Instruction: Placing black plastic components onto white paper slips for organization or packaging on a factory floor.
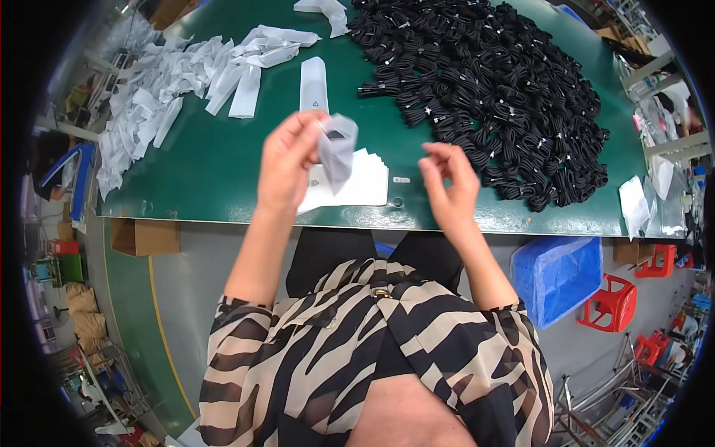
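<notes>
My left hand [287,156] pinches the upper edge of a translucent plastic sleeve [337,153], which hangs down from the fingertips, somewhat blurred. Below it on the green table lies a fanned stack of flat white sleeves [365,186]. Just beyond the hand is one more flat sleeve [313,82]. To the right, my right hand [452,182] hovers over the table with thumb and fingers apart and nothing between them. Closest to it is a large heap of coiled black cables [491,97] with small tags or connectors showing.
A pile of crumpled white sleeves [160,89] covers the table's left side. Another sleeve [328,13] lies at the far edge. Below the front edge stand a blue lined bin [555,279], a red stool [609,304] and a cardboard box [145,237].
</notes>
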Demonstrator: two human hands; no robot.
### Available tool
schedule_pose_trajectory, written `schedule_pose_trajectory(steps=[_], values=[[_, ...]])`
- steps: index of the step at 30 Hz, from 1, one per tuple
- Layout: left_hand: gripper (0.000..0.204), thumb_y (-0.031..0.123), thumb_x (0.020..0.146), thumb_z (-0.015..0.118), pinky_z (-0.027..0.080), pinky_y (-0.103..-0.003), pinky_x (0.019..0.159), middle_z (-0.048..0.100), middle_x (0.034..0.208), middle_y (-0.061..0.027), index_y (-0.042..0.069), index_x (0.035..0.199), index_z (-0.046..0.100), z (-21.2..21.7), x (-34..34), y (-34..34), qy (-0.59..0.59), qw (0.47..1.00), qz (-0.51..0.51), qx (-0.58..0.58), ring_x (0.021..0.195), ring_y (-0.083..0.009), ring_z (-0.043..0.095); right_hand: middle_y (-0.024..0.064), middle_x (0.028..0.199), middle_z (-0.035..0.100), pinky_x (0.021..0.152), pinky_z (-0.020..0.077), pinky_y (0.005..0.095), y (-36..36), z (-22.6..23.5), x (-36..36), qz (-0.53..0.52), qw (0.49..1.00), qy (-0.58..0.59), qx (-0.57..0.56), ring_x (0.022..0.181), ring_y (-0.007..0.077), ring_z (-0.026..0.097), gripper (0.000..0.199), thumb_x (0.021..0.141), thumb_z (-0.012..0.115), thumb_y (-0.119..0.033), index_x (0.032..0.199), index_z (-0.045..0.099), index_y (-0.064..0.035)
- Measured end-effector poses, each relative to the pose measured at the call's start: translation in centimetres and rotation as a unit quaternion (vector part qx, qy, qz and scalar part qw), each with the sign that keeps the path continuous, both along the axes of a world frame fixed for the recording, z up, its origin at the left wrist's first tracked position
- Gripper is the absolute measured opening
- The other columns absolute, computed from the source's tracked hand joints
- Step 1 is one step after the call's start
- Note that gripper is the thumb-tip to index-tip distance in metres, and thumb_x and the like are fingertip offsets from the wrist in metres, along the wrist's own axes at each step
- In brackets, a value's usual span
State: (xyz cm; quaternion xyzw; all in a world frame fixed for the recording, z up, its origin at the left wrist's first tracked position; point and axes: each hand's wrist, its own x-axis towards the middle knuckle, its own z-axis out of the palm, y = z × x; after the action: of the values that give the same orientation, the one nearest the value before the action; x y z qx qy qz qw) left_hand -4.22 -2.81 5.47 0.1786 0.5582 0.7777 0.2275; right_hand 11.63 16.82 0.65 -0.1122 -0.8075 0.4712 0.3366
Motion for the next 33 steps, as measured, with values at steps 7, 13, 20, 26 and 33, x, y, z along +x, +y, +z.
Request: schedule_pose_trajectory(steps=[7, 13, 20, 26, 33], values=[[0.030, 0.024, 0.102, 0.058, 0.032, -0.021, 0.057, 0.054, 0.074, 0.0011, -0.003, 0.114, 0.063, -0.5, -10.3, 0.3, 0.142, 0.980, 0.100, -0.098, 0.061, -0.0061, 0.044, 0.0169, 0.089, 0.061, 0.063, 0.0518, 0.0471, 2.7, -1.5, 0.2, -0.148, 0.926, -0.232, 0.260, 0.072, 0.0379, 0.065, 0.036, 0.098, 0.062, -0.037, 0.127, 0.062, -0.0163], [0.020, 0.001, 0.087, 0.069, 0.048, -0.024, 0.067, 0.065, 0.102, -0.0033, 0.004, 0.107, 0.065, -5.2, -1.9, 1.0, 0.421, 0.879, -0.025, -0.221, 0.077, -0.0096, 0.058, 0.0180, 0.095, 0.062, 0.069, 0.0531, 0.0427, 2.4, -3.1, 1.5, -0.164, 0.944, -0.196, 0.210, 0.078, 0.0374, 0.065, 0.030, 0.091, 0.072, -0.022, 0.113, 0.058, -0.0082], [0.012, 0.008, 0.085, 0.073, 0.050, -0.036, 0.064, 0.060, 0.091, -0.0069, 0.004, 0.093, 0.065, -8.5, 3.2, 1.8, 0.525, 0.811, -0.100, -0.238, 0.072, -0.0226, 0.059, 0.0051, 0.096, 0.066, 0.070, 0.0477, 0.0235, -0.3, -2.8, 2.3, -0.064, 0.988, -0.129, -0.062, 0.077, 0.0088, 0.056, 0.039, 0.084, 0.077, -0.005, 0.120, 0.060, 0.0001], [0.006, 0.005, 0.087, 0.070, 0.046, -0.030, 0.064, 0.059, 0.082, -0.0062, 0.002, 0.087, 0.064, -8.0, 3.5, 1.5, 0.350, 0.893, -0.108, -0.263, 0.068, -0.0175, 0.055, 0.0086, 0.088, 0.062, 0.063, 0.0455, 0.0309, -1.9, -1.8, 2.5, -0.004, 0.989, -0.081, 0.123, 0.072, 0.0216, 0.057, 0.031, 0.080, 0.075, -0.003, 0.110, 0.067, -0.0021], [0.006, 0.001, 0.088, 0.069, 0.043, -0.025, 0.065, 0.060, 0.085, -0.0037, -0.001, 0.090, 0.063, -8.3, 3.1, 1.1, 0.256, 0.935, -0.112, -0.216, 0.070, -0.0110, 0.051, 0.0118, 0.090, 0.061, 0.065, 0.0484, 0.0367, -1.7, -1.0, 3.0, 0.065, 0.983, -0.096, 0.141, 0.075, 0.0302, 0.061, 0.030, 0.083, 0.074, -0.010, 0.111, 0.067, -0.0022]])
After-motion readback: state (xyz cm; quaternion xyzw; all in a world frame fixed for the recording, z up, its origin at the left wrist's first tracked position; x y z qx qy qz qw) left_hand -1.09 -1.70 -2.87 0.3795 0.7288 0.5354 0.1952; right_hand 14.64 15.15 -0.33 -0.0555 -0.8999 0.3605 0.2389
